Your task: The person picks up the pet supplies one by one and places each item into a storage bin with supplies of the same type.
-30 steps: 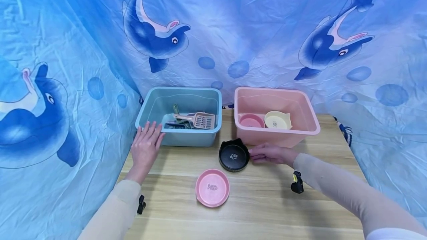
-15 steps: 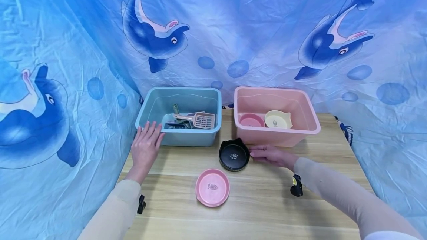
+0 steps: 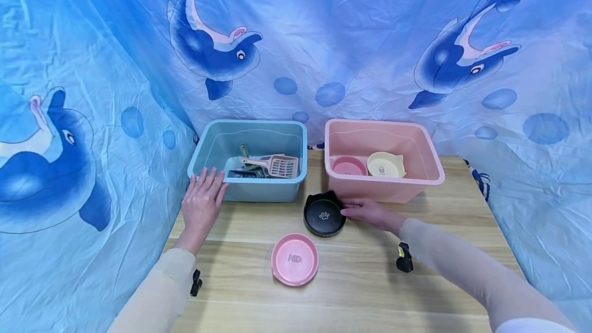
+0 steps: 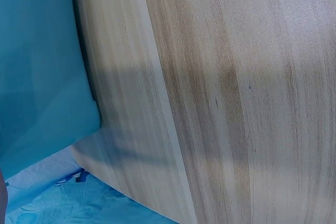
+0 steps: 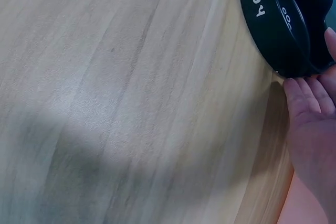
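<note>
My left hand [image 3: 202,204] rests with extended fingers on the near left rim of the blue bin [image 3: 263,192]. On the wooden table, my right hand [image 3: 370,213] holds the right edge of a black cat-eared pet bowl [image 3: 325,216] with a white paw print. In the right wrist view the fingertips [image 5: 296,85] meet the outer wall of the bowl, and the thumb [image 5: 331,40] is at its rim. Closer to me lies a pink pet bowl [image 3: 295,260] with a fish-bone print. The left wrist view catches the blue bin's wall [image 4: 42,77] beside the bare tabletop.
A pink bin [image 3: 370,190] stands just behind the black bowl, with a pink bowl [image 3: 350,166] and a cream cat-eared bowl [image 3: 386,165] inside. The blue bin contains a slotted litter scoop [image 3: 282,166] and other tools. A dolphin-printed curtain [image 3: 296,40] encloses the table [image 3: 361,281].
My right hand has shifted slightly left, and its thumb now overlaps the black bowl's rim. The left hand and both bowls on the table stay in place.
</note>
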The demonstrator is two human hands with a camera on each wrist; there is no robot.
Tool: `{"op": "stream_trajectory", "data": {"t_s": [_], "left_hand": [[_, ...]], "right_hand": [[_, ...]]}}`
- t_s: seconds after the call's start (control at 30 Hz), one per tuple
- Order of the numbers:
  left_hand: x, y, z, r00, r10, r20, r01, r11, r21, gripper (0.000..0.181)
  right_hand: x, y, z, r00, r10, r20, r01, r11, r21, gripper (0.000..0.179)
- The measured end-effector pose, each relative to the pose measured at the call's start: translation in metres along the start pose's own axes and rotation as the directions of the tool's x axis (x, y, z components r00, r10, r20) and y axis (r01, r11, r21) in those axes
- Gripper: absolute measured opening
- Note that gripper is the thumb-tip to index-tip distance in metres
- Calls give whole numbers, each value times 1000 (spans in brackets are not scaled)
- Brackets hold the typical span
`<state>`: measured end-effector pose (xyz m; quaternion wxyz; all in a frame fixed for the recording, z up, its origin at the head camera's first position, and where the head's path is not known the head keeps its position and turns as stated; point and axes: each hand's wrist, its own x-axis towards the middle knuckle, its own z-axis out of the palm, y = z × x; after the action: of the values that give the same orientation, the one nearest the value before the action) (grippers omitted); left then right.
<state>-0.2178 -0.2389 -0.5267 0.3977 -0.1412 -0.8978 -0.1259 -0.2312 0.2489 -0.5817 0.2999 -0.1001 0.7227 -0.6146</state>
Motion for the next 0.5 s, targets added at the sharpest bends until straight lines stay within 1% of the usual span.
{"op": "stream_trajectory", "data": {"t_s": [0.1, 0.23, 0.37, 0.5], "left_hand": [[0, 0, 0, 1000, 0, -5, 0, 1000, 0, 53], [0, 0, -1, 1000, -1, -5, 1, 1000, 2, 52], [1, 1, -1, 1000, -2, 11, 2, 1000, 8, 52], [1, 1, -1, 1000, -3, 11, 3, 1000, 11, 49]], "right_hand": [[2, -3, 2, 1000, 8, 2, -8, 1000, -9, 58], [5, -4, 6, 999, 30, 28, -29, 999, -28, 54], [7, -4, 9, 998, 53, 44, -53, 998, -19, 52], [8, -4, 9, 998, 36, 47, -35, 999, -7, 52]]}}
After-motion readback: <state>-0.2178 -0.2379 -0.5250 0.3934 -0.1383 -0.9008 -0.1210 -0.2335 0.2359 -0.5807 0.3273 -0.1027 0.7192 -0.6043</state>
